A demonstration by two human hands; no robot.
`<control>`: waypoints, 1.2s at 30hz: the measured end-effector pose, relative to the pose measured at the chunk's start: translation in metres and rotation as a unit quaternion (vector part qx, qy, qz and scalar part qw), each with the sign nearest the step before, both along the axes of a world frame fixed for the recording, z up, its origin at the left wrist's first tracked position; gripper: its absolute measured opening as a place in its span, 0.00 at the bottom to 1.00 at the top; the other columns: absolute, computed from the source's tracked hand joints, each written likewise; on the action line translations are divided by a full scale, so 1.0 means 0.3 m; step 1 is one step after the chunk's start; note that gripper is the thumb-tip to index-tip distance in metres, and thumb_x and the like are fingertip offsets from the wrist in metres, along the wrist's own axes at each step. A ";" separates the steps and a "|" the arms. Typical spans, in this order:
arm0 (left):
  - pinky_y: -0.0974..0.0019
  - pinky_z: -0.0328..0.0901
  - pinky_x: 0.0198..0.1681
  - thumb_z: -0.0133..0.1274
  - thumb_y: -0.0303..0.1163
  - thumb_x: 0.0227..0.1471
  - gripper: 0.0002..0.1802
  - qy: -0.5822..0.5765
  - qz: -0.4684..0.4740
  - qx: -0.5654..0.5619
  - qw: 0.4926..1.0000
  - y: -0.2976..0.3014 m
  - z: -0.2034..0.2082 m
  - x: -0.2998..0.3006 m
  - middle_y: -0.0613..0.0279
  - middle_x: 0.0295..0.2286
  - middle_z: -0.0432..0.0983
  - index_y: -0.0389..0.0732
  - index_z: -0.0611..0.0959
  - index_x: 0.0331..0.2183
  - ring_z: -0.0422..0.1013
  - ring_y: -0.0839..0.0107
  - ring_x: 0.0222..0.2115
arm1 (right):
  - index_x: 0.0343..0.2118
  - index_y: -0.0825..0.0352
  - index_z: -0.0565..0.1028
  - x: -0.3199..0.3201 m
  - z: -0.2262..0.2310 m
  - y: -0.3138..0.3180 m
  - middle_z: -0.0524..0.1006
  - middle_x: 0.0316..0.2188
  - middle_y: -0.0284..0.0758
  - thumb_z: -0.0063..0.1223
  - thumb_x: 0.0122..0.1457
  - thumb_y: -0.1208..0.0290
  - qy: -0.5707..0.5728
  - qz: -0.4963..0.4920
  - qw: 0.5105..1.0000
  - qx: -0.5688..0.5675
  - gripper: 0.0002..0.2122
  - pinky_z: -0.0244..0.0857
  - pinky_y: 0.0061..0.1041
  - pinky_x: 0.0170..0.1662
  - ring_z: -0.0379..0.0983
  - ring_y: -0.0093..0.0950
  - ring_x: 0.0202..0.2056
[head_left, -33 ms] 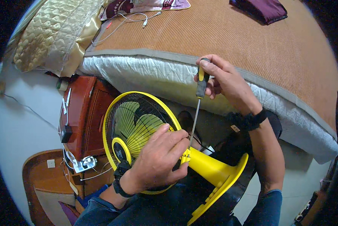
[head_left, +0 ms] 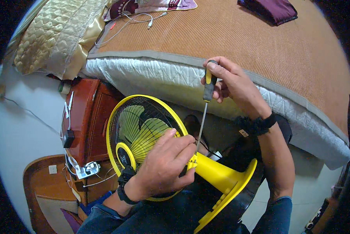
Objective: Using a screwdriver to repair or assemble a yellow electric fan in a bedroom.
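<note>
A yellow electric fan (head_left: 217, 175) lies tilted across my lap, its round wire cage (head_left: 122, 121) toward the left and its base toward the lower right. My left hand (head_left: 163, 163) is closed round the neck behind the cage; part of that grip is hidden under the hand. In my right hand (head_left: 237, 84) is a screwdriver (head_left: 208, 92) with a black and yellow handle, pinched between thumb and fingers. Its long metal shaft points down to the yellow neck joint, just beside my left fingertips. Whether the tip sits in a screw is too small to tell.
Beyond my hands runs a bed (head_left: 221, 35) with a woven mat and white quilted side. A reddish-brown cabinet (head_left: 79, 117) stands left of the fan. A white power strip (head_left: 90, 170) with cables lies near the cage. A white cable (head_left: 138, 17) rests on the bed.
</note>
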State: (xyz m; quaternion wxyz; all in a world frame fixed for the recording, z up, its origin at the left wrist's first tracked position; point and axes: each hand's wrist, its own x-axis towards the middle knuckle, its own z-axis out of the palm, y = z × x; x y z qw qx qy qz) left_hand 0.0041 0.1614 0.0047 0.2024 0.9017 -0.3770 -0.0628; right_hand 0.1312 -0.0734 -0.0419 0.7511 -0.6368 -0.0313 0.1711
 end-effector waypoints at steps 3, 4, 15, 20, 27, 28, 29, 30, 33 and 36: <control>0.45 0.63 0.59 0.65 0.34 0.38 0.29 -0.014 0.001 -0.010 1.000 -0.008 -0.008 -0.003 0.51 0.45 0.75 0.36 0.79 0.46 0.72 0.52 0.48 | 0.51 0.65 0.70 0.001 -0.007 -0.001 0.75 0.28 0.28 0.49 0.68 0.55 -0.016 -0.009 1.000 0.009 0.18 0.69 0.19 0.22 0.72 0.17 0.19; 0.46 0.64 0.59 0.64 0.33 0.38 0.28 -0.023 0.001 -0.017 1.000 -0.009 -0.013 -0.004 0.51 0.44 0.76 0.35 0.80 0.45 0.73 0.53 0.46 | 0.51 0.65 0.70 0.000 -0.007 -0.002 0.75 0.28 0.28 0.49 0.68 0.55 -0.017 -0.009 1.000 0.009 0.18 0.69 0.19 0.22 0.72 0.17 0.19; 0.51 0.67 0.57 0.61 0.29 0.41 0.25 -0.027 -0.002 -0.073 0.997 -0.017 -0.039 -0.025 0.47 0.40 0.75 0.31 0.75 0.43 0.74 0.49 0.43 | 0.55 0.64 0.69 -0.004 0.010 -0.031 0.76 0.30 0.29 0.50 0.68 0.58 -0.037 0.024 0.998 0.049 0.18 0.69 0.17 0.22 0.74 0.17 0.22; 0.50 0.68 0.56 0.61 0.28 0.42 0.25 -0.019 0.002 -0.084 0.996 -0.014 -0.044 -0.027 0.46 0.40 0.75 0.30 0.75 0.43 0.74 0.47 0.42 | 0.55 0.66 0.68 0.012 0.005 -0.020 0.79 0.35 0.30 0.51 0.68 0.61 -0.063 0.011 0.995 -0.081 0.19 0.69 0.16 0.22 0.74 0.17 0.22; 0.50 0.68 0.56 0.62 0.28 0.42 0.25 -0.022 -0.001 -0.083 0.996 -0.012 -0.039 -0.025 0.46 0.40 0.75 0.31 0.74 0.44 0.75 0.47 0.42 | 0.59 0.65 0.66 0.010 -0.006 -0.009 0.79 0.39 0.29 0.50 0.68 0.61 -0.091 0.034 0.995 0.003 0.20 0.69 0.16 0.22 0.73 0.16 0.22; 0.51 0.68 0.56 0.62 0.28 0.42 0.25 -0.020 -0.003 -0.079 0.997 -0.012 -0.040 -0.025 0.46 0.40 0.75 0.31 0.74 0.44 0.75 0.47 0.42 | 0.59 0.65 0.66 0.010 0.004 -0.010 0.79 0.39 0.29 0.50 0.68 0.61 -0.091 0.033 0.995 0.003 0.20 0.69 0.16 0.22 0.73 0.16 0.22; 0.51 0.68 0.56 0.62 0.28 0.42 0.25 -0.020 -0.003 -0.078 0.997 -0.013 -0.041 -0.026 0.46 0.40 0.75 0.31 0.74 0.44 0.75 0.47 0.42 | 0.59 0.64 0.67 0.007 0.023 -0.014 0.79 0.39 0.29 0.49 0.68 0.61 -0.052 0.038 0.997 0.048 0.20 0.69 0.16 0.23 0.73 0.16 0.22; 0.51 0.68 0.56 0.62 0.28 0.42 0.25 -0.022 -0.001 -0.079 0.997 -0.015 -0.043 -0.027 0.46 0.40 0.75 0.31 0.74 0.44 0.75 0.47 0.42 | 0.58 0.64 0.67 0.005 0.033 -0.016 0.78 0.38 0.29 0.49 0.68 0.60 -0.013 0.042 0.995 0.094 0.20 0.69 0.16 0.23 0.73 0.16 0.21; 0.51 0.69 0.55 0.62 0.28 0.42 0.25 -0.026 0.001 -0.083 0.996 -0.014 -0.040 -0.028 0.46 0.40 0.75 0.31 0.74 0.43 0.75 0.47 0.42 | 0.57 0.63 0.69 0.021 0.035 -0.015 0.77 0.37 0.27 0.50 0.69 0.61 -0.056 0.065 0.996 0.033 0.18 0.64 0.12 0.23 0.69 0.13 0.21; 0.51 0.69 0.55 0.62 0.28 0.42 0.25 -0.025 0.000 -0.086 0.996 -0.016 -0.038 -0.026 0.45 0.40 0.75 0.31 0.74 0.43 0.75 0.47 0.41 | 0.56 0.62 0.71 0.043 0.030 -0.002 0.73 0.30 0.25 0.52 0.67 0.58 -0.071 0.052 0.993 -0.076 0.19 0.63 0.13 0.23 0.68 0.13 0.21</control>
